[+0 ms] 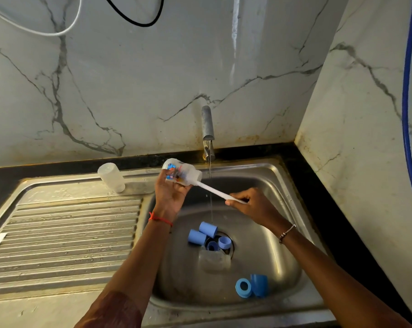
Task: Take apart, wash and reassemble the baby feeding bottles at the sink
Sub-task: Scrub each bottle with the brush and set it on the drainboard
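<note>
Sink basin: the sink is holding loose blue parts; a collar ring and a cap are lying nearest, with more blue caps crowding the drain.
Right hand: the right hand is gripping the brush handle, fingers clamped around its end.
Left hand: the left hand is holding the printed bottle tilted above the basin's far-left rim, fingers wrapped on its body.
Step in hand: brushing the inside; judged well short of reassembly.
Method: the brush is best kept in line with the bottle's axis, twisting while stroking to reach the base, then rinsing under the stream.
Water: the tap is running a thin stream just right of the bottle mouth.
Room: the ridged drainboard is offering open space to the left; the right wall is standing close.
Far rim: a second clear bottle is resting mouth-down on the surface, near the edge and liable to tip.
</note>
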